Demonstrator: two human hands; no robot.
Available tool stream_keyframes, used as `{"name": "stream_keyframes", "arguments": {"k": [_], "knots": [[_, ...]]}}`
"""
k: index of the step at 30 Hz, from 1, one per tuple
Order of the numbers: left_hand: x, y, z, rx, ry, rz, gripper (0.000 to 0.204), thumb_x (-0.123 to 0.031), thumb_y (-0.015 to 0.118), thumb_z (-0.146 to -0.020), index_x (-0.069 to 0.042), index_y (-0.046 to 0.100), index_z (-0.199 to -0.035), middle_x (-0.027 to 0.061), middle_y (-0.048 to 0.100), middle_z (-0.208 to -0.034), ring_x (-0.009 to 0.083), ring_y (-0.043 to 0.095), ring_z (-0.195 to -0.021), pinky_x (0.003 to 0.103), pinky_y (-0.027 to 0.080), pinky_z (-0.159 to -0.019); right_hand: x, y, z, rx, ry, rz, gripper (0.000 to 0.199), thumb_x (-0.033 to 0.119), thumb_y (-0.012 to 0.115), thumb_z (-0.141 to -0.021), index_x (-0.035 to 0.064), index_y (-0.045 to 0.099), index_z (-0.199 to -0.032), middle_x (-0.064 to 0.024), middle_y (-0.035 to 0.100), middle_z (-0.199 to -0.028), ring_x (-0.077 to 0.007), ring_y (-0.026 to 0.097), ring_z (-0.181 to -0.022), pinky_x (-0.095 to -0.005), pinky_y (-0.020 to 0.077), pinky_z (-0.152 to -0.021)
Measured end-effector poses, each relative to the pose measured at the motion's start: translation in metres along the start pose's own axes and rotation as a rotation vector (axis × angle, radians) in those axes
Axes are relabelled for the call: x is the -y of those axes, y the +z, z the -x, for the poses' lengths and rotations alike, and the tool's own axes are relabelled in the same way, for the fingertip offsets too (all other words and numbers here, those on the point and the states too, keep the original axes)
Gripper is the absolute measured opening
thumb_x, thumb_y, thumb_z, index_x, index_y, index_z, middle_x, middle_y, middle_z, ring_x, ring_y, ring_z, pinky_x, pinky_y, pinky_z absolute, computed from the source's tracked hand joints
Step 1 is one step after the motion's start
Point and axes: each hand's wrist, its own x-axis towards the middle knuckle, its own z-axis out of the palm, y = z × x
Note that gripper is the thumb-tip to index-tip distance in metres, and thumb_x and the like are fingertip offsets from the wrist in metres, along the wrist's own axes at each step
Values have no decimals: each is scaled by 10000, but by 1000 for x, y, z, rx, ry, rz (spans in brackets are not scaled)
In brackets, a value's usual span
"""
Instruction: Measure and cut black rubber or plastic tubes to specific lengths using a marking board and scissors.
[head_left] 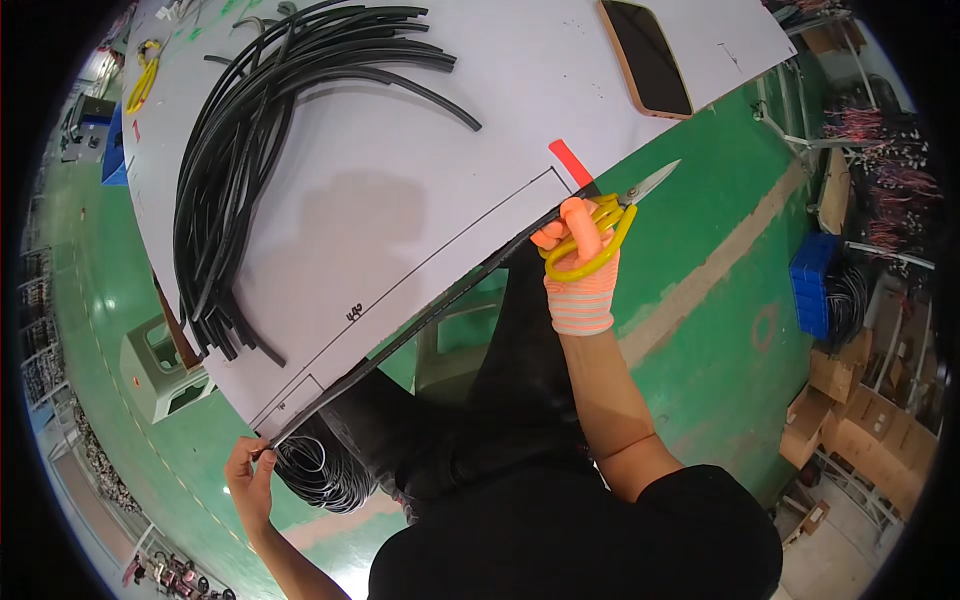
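Phone screen: a smartphone lies flat on the white surface, near its far right corner; the screen is dark and off, a long rectangle with rounded corners in a rose-gold frame.
Red label: a small red strip is on the surface edge, just below the phone, narrow and tilted.
Cardboard boxes: several brown boxes stand on the floor at the right, close together.
Blue crate: a blue plastic crate stands above these boxes.
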Motion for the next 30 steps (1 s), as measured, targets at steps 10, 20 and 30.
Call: {"name": "stream_keyframes", "arguments": {"k": [10, 20, 30], "knots": [[4, -2, 2, -6, -48, 23, 282, -260, 670, -802, -7, 548, -811, -13, 452, -722, 82, 413, -686, 214, 321, -624, 2, 6, 2, -36, 25, -106, 103, 71, 605, -775, 8, 524, -773, -15, 471, -722, -101, 524, -597, -284, 538, -579], [9, 0, 0, -8, 16, 22, 224, -224, 649, -823, -27, 544, -810, -57, 384, -703, 49, 326, -634, 199, 241, -563, 2, 3, 0, 6, 33, -69, 98, 98, 586, -805, 48, 519, -856, -21, 489, -782, -118, 536, -658, -276, 501, -594], [11, -5, 18, -82, -20, -75, 203, -170, 686, -762, -2, 589, -820, 23, 528, -741, 123, 474, -717, 242, 373, -677, -14, 7, -5, -66, 42, 26, 104, 127, 593, -799, 53, 535, -844, -24, 498, -629, -140, 507, -534, -241, 397, -467]]}}
